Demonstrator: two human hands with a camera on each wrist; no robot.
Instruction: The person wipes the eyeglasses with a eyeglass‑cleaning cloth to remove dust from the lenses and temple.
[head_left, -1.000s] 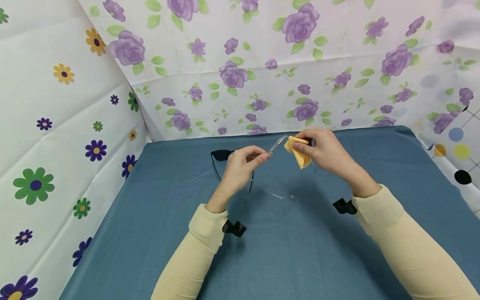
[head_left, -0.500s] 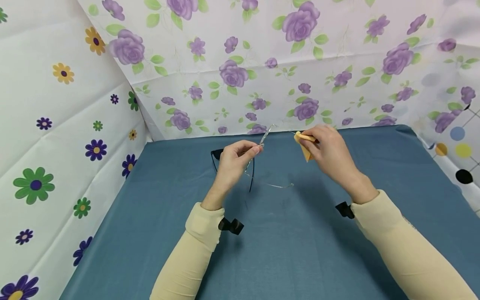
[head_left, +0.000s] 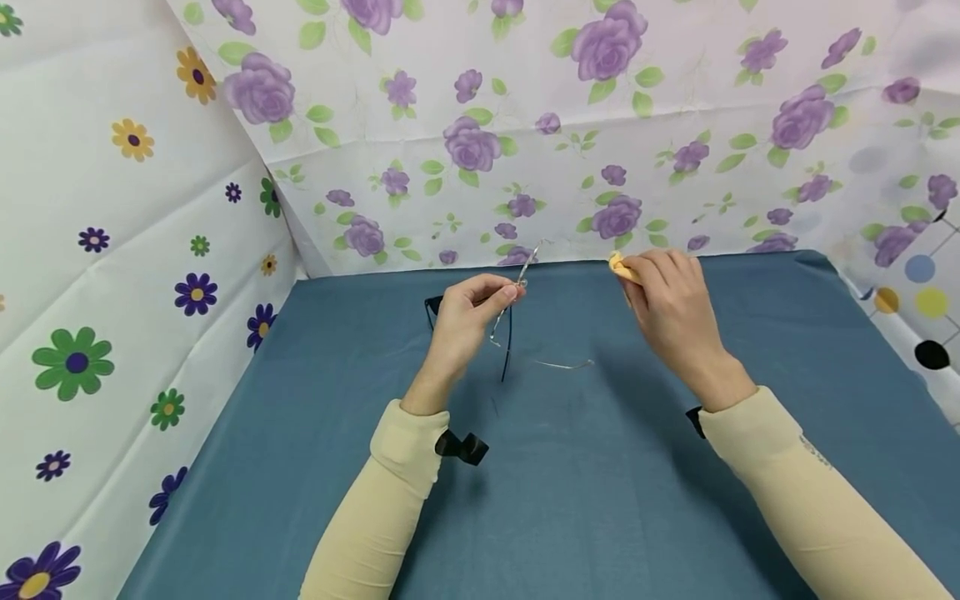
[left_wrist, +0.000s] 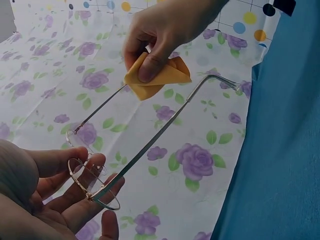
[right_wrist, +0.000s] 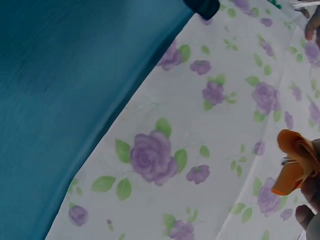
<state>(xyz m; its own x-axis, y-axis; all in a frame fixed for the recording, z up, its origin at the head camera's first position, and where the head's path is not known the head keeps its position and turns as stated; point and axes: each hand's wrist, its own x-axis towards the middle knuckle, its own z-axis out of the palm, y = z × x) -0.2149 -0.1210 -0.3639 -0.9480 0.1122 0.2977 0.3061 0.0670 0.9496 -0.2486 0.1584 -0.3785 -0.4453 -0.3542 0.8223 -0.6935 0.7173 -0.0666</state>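
Note:
In the head view my left hand point(head_left: 463, 325) pinches a pair of thin metal-framed eyeglasses point(head_left: 528, 265) near the bridge, above the table. The left wrist view shows the clear round lenses by my fingers, with both temple arms point(left_wrist: 145, 147) unfolded and pointing away. My right hand point(head_left: 675, 308) grips a folded yellow cleaning cloth point(left_wrist: 150, 82), wrapped around the far end of one temple. That tip is mostly hidden; a bit of metal shows within the cloth point(right_wrist: 290, 175) in the right wrist view. The other temple's curved end is free.
Dark sunglasses point(head_left: 508, 342) lie on the blue tablecloth point(head_left: 570, 483), partly hidden behind my left hand. A white floral sheet point(head_left: 420, 200) rises at the table's back edge, and another flowered sheet point(head_left: 142, 317) stands at the left.
My right hand has drawn the cloth rightward along the temple toward its end, turning palm-down. My left hand has shifted slightly left and up, tilting the eyeglasses more upright.

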